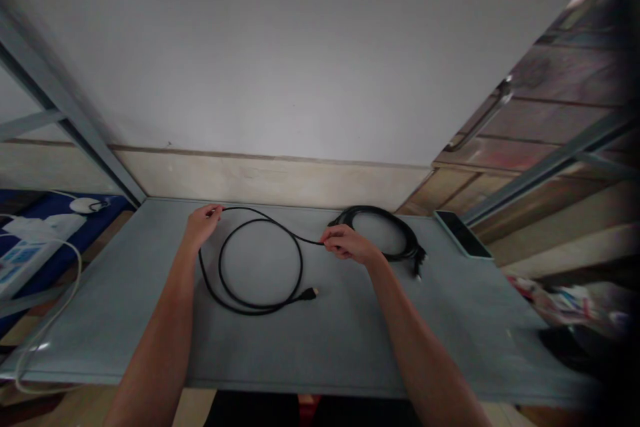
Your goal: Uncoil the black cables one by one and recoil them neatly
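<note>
A thin black cable lies in loose loops on the grey table, its plug resting to the right of the loops. At the far left of the loops, my left hand pinches the cable. My right hand pinches another stretch of it, to the right, with the cable running between both hands. Behind and beside my right hand sits a separate coiled black cable with its connectors at the right.
A phone lies at the table's back right. On the left are a white power strip and a white cord hanging over the table's left part. Metal frame posts flank the table, with a wall behind.
</note>
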